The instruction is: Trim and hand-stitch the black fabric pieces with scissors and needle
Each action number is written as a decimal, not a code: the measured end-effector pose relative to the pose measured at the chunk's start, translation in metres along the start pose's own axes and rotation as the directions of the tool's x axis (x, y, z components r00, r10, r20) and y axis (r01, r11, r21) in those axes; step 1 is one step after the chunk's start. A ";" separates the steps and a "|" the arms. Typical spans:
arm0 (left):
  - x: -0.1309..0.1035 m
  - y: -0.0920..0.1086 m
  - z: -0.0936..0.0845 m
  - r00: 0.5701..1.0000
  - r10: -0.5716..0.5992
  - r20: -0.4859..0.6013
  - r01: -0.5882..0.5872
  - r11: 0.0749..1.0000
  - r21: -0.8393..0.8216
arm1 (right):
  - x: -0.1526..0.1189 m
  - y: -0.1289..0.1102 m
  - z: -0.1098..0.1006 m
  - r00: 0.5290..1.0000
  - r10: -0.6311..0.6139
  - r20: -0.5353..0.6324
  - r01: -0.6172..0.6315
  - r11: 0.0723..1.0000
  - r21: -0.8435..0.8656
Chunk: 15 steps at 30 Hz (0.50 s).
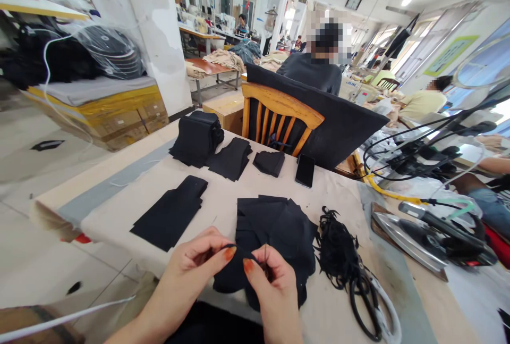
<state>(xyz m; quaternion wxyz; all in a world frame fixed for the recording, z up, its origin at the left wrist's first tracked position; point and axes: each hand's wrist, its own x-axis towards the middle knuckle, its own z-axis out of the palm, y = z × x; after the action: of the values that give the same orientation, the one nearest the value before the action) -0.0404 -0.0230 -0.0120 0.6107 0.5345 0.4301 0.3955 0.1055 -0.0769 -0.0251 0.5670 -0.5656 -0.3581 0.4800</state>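
Note:
Both my hands pinch one small black fabric piece [238, 252] near the table's front edge. My left hand [205, 259] grips its left side between thumb and fingers, and my right hand [273, 280] has its right side. Under and beyond them lies a loose pile of black fabric pieces [274, 221]. To the left rests a flat stack of cut black fabric [173, 208]. Right of the pile sits a tangle of black strips [337, 248], with scissors [364, 307] partly beneath it.
An iron [438, 235] stands at the table's right, with cables above. Along the back edge are a thick black fabric stack [197, 136], two smaller stacks [231, 158] and a phone [305, 170]. Beyond is a wooden chair [279, 112]; a person [314, 70] sits further off.

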 end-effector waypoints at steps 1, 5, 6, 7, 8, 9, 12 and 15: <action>-0.001 0.003 -0.001 0.999 0.053 0.009 -0.053 0.998 0.039 | -0.001 -0.004 -0.002 0.996 -0.081 0.041 0.086 0.990 -0.115; -0.007 0.016 -0.004 0.983 0.172 0.067 -0.180 0.973 0.147 | -0.003 -0.021 -0.014 0.884 -0.437 0.167 0.464 0.768 -0.442; -0.008 0.019 -0.004 0.977 0.197 0.075 -0.208 0.964 0.168 | -0.004 -0.026 -0.017 0.839 -0.506 0.197 0.532 0.690 -0.491; -0.009 0.021 -0.004 0.971 0.222 0.083 -0.234 0.954 0.189 | -0.004 -0.030 -0.019 0.795 -0.563 0.227 0.586 0.614 -0.529; -0.010 0.022 -0.004 0.966 0.244 0.090 -0.258 0.943 0.210 | -0.004 -0.035 -0.020 0.752 -0.607 0.258 0.629 0.542 -0.558; -0.011 0.023 -0.004 0.960 0.262 0.095 -0.277 0.933 0.231 | -0.005 -0.039 -0.021 0.713 -0.641 0.283 0.660 0.479 -0.578; -0.012 0.024 -0.004 0.949 0.296 0.108 -0.315 0.910 0.271 | -0.006 -0.047 -0.022 0.645 -0.697 0.315 0.698 0.368 -0.615; -0.012 0.025 -0.005 0.942 0.315 0.120 -0.336 0.899 0.280 | -0.007 -0.050 -0.021 0.622 -0.715 0.320 0.699 0.321 -0.639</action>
<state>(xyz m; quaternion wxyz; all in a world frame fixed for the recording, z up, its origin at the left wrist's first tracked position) -0.0490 -0.0295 0.0132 0.4641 0.6980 0.3667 0.4036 0.1300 -0.0848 0.0231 0.4540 -0.5287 -0.7172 -0.0010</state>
